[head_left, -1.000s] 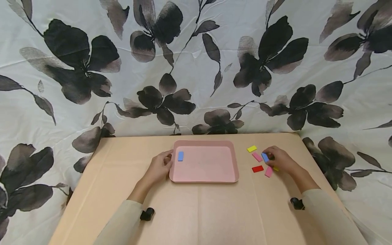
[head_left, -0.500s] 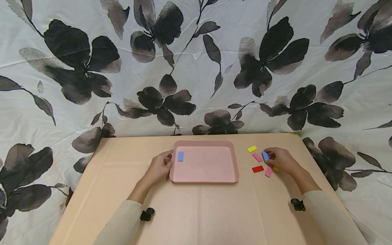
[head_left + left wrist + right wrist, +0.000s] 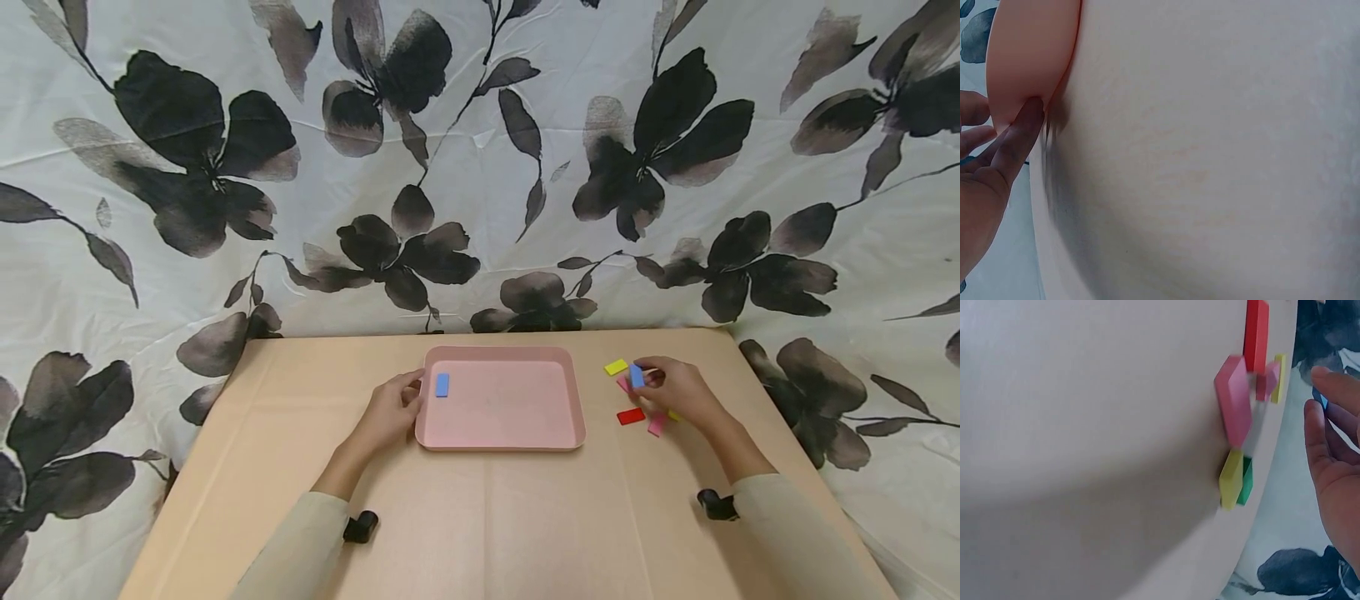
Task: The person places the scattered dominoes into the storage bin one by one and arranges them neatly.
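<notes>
My right hand pinches a small blue block between thumb and fingertips, raised over a loose group of blocks. In the right wrist view only a sliver of that block shows between the fingers. At the left end of a pink tray, my left hand grips the rim, thumb against the outer wall in the left wrist view. A second blue block lies inside the tray near its left side. Below the right hand lie a red block, a pink block and a yellow block.
Another yellow block and a partly covered pink block lie between tray and right hand. A green block shows behind the nearer yellow one. The beige table ends at a floral cloth behind.
My right hand has lifted the blue block and shifted it slightly left and up, now covering part of a pink block. The left hand stays at the tray.
</notes>
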The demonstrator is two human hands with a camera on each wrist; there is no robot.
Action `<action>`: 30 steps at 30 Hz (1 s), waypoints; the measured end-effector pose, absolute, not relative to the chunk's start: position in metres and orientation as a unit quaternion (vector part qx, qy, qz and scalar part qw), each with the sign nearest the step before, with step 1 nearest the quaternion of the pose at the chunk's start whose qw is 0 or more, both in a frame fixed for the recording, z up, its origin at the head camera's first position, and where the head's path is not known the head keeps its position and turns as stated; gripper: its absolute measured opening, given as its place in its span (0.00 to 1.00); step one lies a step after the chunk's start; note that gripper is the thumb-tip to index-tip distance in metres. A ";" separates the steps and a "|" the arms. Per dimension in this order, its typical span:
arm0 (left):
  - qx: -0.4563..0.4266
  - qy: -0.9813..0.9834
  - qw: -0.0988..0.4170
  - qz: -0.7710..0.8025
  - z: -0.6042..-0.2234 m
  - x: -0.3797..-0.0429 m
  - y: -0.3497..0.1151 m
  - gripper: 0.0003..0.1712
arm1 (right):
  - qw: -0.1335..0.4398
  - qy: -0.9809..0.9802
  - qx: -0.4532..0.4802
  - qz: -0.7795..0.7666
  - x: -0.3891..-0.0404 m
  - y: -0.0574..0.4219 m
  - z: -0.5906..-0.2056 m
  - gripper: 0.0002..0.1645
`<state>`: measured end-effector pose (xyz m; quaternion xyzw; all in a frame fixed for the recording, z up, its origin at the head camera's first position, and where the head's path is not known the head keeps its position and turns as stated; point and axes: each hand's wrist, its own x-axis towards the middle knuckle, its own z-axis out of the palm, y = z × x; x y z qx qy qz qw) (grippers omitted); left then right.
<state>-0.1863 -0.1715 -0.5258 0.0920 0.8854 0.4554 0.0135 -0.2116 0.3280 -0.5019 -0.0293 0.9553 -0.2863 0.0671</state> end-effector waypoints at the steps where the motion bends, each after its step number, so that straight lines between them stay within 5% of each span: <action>1: 0.092 0.885 0.014 0.455 -0.526 -0.186 -0.172 0.29 | 0.064 0.954 -0.030 -0.291 -0.211 0.326 -0.502 0.33; 18: 0.090 0.885 0.017 0.456 -0.524 -0.185 -0.172 0.29 | -0.010 0.928 -0.115 -0.353 -0.212 0.271 -0.488 0.30; 30: 0.099 0.885 0.009 0.455 -0.526 -0.187 -0.172 0.29 | 0.027 0.918 -0.115 -0.378 -0.224 0.221 -0.480 0.30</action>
